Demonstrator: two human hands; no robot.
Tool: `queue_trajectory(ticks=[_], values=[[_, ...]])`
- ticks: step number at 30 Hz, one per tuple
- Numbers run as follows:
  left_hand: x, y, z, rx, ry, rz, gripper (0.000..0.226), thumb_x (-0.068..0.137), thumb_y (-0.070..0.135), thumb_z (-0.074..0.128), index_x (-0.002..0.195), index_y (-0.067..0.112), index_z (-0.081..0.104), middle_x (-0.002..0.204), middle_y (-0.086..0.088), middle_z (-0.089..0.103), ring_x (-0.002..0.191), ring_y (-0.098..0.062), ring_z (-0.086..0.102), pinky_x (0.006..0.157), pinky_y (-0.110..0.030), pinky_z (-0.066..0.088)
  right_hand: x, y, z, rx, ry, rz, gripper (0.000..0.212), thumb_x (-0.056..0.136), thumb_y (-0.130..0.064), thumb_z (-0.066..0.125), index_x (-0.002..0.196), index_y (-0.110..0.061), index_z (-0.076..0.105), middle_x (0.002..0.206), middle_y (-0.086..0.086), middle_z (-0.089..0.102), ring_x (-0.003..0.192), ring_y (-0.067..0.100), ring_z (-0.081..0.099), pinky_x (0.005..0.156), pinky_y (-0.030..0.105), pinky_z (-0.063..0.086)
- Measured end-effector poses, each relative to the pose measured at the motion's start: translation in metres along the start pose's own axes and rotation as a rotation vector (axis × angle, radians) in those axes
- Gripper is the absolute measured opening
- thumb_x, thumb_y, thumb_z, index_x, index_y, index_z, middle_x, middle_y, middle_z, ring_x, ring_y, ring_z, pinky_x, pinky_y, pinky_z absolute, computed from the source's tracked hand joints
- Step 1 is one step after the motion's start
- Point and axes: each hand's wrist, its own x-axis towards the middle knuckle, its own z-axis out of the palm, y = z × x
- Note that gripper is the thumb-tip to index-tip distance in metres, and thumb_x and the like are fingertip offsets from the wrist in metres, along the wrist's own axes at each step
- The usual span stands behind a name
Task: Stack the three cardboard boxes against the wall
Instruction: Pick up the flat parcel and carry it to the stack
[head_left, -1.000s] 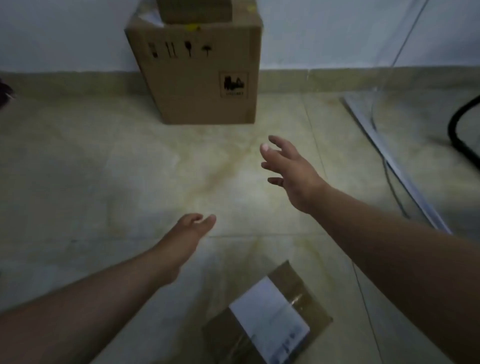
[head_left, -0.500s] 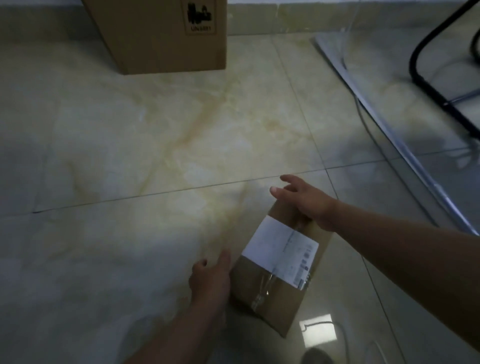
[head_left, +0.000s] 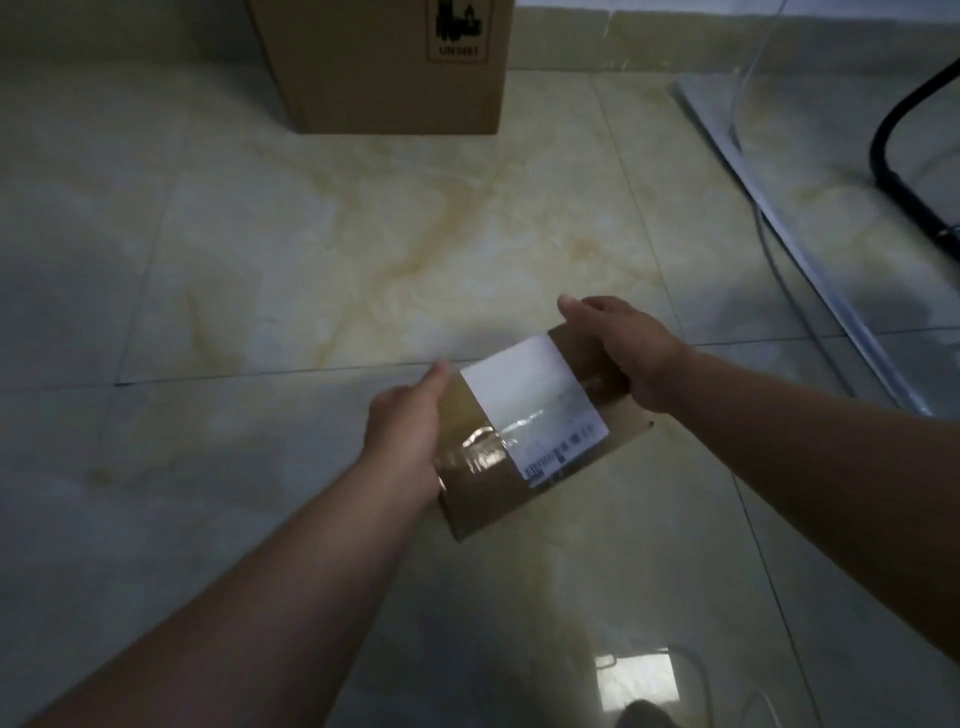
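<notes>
Between both my hands, a small cardboard box (head_left: 540, 431) sits gripped above the floor (head_left: 260, 260).

My left hand (head_left: 408, 431) clasps its left edge and my right hand (head_left: 618, 348) its far corner, fingers (head_left: 571, 306) curled over. Ahead stands the large box (head_left: 389, 67); stacking this one seems unfinished, and its top is out of view.

Single head-worn view, angled steeply forward and down, close over the floor (head_left: 260, 270) and both forearms.
</notes>
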Motion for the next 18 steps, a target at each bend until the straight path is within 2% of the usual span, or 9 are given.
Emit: queue_trajectory(ticks=[1,3,5,6,8,10,13,16,18], values=[[-0.002,0.016,0.001,0.024,0.005,0.044,0.074,0.063,0.049,0.083,0.121,0.005,0.073,0.118,-0.021,0.078,0.102,-0.041,0.078,0.084,-0.067,0.06,0.004,-0.01,0.002,0.068,0.016,0.0,0.078,0.075,-0.064,0.07,0.133,-0.014,0.057,0.12,0.012,0.069,0.105,0.033,0.068,0.087,0.046,0.056],[-0.001,0.044,-0.002,0.076,0.073,0.156,0.071,0.063,0.045,0.087,0.124,0.012,0.069,0.114,-0.014,0.078,0.096,-0.034,0.076,0.088,-0.057,0.062,0.011,-0.033,0.009,0.175,0.008,-0.023,0.066,0.072,-0.061,0.074,0.116,-0.012,0.067,0.105,0.012,0.075,0.093,0.033,0.073,0.076,0.042,0.056],[-0.004,0.075,-0.003,0.119,0.139,0.245,0.055,0.075,0.035,0.086,0.122,0.018,0.066,0.109,-0.004,0.075,0.092,-0.024,0.071,0.088,-0.046,0.06,0.012,-0.057,0.017,0.262,-0.008,-0.048,0.042,0.079,-0.051,0.074,0.093,-0.011,0.072,0.089,0.011,0.076,0.082,0.032,0.073,0.079,0.045,0.058],[-0.005,0.092,-0.003,0.145,0.152,0.275,0.05,0.078,0.033,0.085,0.123,0.018,0.066,0.112,-0.004,0.074,0.096,-0.025,0.07,0.091,-0.046,0.059,0.012,-0.07,0.019,0.282,-0.006,-0.054,0.04,0.08,-0.049,0.074,0.089,-0.011,0.072,0.088,0.011,0.077,0.082,0.033,0.074,0.084,0.05,0.059],[-0.009,0.134,0.0,0.19,0.159,0.338,0.05,0.081,0.032,0.083,0.126,0.017,0.066,0.118,-0.004,0.072,0.101,-0.026,0.068,0.09,-0.043,0.057,0.015,-0.104,0.017,0.278,0.003,-0.08,0.04,0.08,-0.048,0.074,0.091,-0.01,0.074,0.092,0.012,0.08,0.089,0.036,0.076,0.087,0.054,0.059],[-0.015,0.178,0.005,0.214,0.172,0.417,0.056,0.078,0.037,0.084,0.128,0.017,0.066,0.119,-0.002,0.072,0.098,-0.024,0.069,0.083,-0.038,0.055,0.014,-0.143,0.01,0.255,-0.008,-0.143,0.033,0.085,-0.045,0.071,0.088,-0.011,0.073,0.087,0.007,0.079,0.084,0.029,0.075,0.08,0.042,0.059],[-0.04,0.235,0.012,0.216,0.188,0.483,0.063,0.07,0.045,0.084,0.125,0.02,0.068,0.117,-0.005,0.076,0.102,-0.031,0.073,0.092,-0.048,0.059,0.009,-0.197,-0.005,0.246,-0.006,-0.222,0.032,0.086,-0.044,0.071,0.089,-0.012,0.072,0.088,0.003,0.076,0.082,0.02,0.07,0.074,0.035,0.05],[-0.067,0.279,0.027,0.203,0.196,0.553,0.061,0.075,0.045,0.085,0.127,0.019,0.063,0.117,-0.004,0.073,0.104,-0.031,0.071,0.096,-0.053,0.058,0.009,-0.239,-0.022,0.253,-0.018,-0.313,0.053,0.075,-0.051,0.076,0.11,-0.01,0.071,0.103,0.006,0.078,0.099,0.027,0.072,0.077,0.037,0.051],[-0.087,0.313,0.042,0.16,0.208,0.611,0.056,0.076,0.042,0.086,0.12,0.019,0.061,0.118,-0.006,0.073,0.105,-0.032,0.071,0.098,-0.053,0.058,0.007,-0.272,-0.038,0.306,-0.031,-0.36,0.047,0.077,-0.043,0.077,0.112,-0.012,0.071,0.104,0.007,0.078,0.101,0.029,0.073,0.079,0.04,0.054]])
